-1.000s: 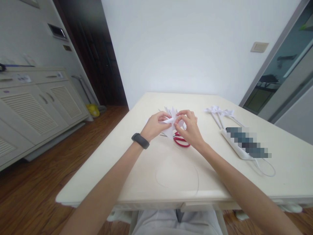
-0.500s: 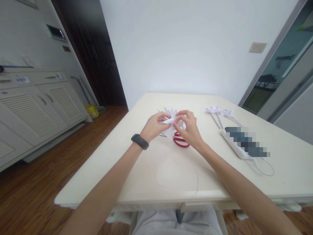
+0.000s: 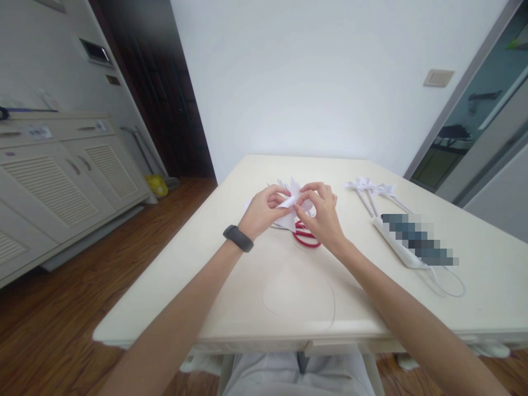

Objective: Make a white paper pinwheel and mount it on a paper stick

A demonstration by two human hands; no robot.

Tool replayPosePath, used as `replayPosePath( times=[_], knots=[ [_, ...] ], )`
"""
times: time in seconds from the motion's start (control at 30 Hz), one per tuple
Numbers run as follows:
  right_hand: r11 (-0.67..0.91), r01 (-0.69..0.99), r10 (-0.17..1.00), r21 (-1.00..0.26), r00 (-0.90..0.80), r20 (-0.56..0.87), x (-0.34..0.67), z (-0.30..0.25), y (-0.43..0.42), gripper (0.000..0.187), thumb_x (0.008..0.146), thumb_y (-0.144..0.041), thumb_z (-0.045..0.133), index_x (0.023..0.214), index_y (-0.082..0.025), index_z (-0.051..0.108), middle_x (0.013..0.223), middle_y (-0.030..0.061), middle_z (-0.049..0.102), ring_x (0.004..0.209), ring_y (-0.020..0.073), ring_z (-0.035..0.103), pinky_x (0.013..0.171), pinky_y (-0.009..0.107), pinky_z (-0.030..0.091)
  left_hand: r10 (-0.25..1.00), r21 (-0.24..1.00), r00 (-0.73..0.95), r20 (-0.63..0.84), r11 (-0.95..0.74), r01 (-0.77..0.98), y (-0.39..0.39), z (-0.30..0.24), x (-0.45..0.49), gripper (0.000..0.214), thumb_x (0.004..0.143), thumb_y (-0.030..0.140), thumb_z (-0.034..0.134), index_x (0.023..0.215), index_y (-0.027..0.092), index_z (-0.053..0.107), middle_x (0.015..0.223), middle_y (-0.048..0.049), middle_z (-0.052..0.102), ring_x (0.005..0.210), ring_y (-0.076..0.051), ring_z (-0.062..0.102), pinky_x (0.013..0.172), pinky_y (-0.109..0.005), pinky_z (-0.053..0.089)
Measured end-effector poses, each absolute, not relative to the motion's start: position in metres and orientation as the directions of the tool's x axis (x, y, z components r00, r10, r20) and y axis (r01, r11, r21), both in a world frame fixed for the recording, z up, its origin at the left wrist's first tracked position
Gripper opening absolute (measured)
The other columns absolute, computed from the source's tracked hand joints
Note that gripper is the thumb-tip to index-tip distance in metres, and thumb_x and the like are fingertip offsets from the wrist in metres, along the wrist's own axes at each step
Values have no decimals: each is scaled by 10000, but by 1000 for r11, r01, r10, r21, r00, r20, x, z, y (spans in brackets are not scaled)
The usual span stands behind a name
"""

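Note:
Above the table, my left hand (image 3: 264, 210), with a dark band (image 3: 238, 238) on its wrist, pinches a folded white paper piece (image 3: 285, 221) between thumb and fingers. My right hand (image 3: 324, 212) has its thumb and fingertips closed on the same paper at its middle. Pointed flaps stand out around the paper's centre, much like a paper pinwheel. Just beneath the hands lie scissors with red handles (image 3: 306, 240), their blades mostly covered. Several thin white sticks (image 3: 281, 183) show behind the paper, partly hidden by my hands.
To the right lie several white paper pinwheels (image 3: 365, 186) on sticks. Near them is a white object (image 3: 398, 245) with a cable (image 3: 456, 294), its top blurred out. A thin curved strand (image 3: 334, 300) rests on the near part of the cream table (image 3: 173, 286). A wall (image 3: 305, 82) stands behind.
Both hands keep their grip on the paper and have barely moved. The right fingers have shifted slightly at the paper's centre, and the upper flap leans a little more to the right.

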State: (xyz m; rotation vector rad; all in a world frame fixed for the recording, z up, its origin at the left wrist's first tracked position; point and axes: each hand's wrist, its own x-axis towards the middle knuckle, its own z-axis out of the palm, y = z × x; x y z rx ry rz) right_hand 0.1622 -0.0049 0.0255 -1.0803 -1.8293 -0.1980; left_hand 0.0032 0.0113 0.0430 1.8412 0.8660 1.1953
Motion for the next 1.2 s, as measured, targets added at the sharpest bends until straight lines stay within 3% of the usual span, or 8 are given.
replayPosePath(
  times=[0.63, 0.83, 1.0, 1.2],
  knots=[
    [654, 658, 579, -374, -118, 806, 163, 34, -14, 20, 811, -216, 551, 803, -229, 540, 1042, 31, 545, 1017, 214, 478, 887, 375, 329, 881, 918, 319, 351, -391, 70, 7, 47, 2, 289, 692, 252, 633, 959, 196, 536, 925, -40, 636, 755, -161, 612, 583, -233, 459],
    [632, 622, 567, -462, 36, 823, 181, 43, -8, 103, 893, -235, 406, 926, -232, 504, 1060, 50, 532, 1049, 196, 467, 932, 364, 324, 893, 921, 282, 352, -383, 64, 9, 48, -1, 296, 681, 252, 635, 959, 212, 539, 915, -29, 635, 713, -161, 612, 525, -221, 439],
    [600, 566, 631, -565, 98, 769, 190, 40, 5, 212, 906, -326, 365, 927, -219, 546, 1008, 55, 569, 982, 189, 517, 876, 353, 387, 895, 912, 249, 370, -401, 87, 10, 47, -2, 287, 675, 259, 635, 941, 201, 543, 906, -30, 630, 775, -179, 614, 578, -239, 462],
    [568, 533, 717, -627, 53, 695, 187, 34, 10, 183, 833, -341, 489, 859, -206, 611, 958, 37, 607, 915, 179, 559, 839, 339, 415, 887, 888, 236, 396, -436, 148, 12, 47, -1, 263, 683, 250, 623, 931, 196, 552, 832, -20, 619, 742, -170, 607, 564, -237, 460]
  ],
)
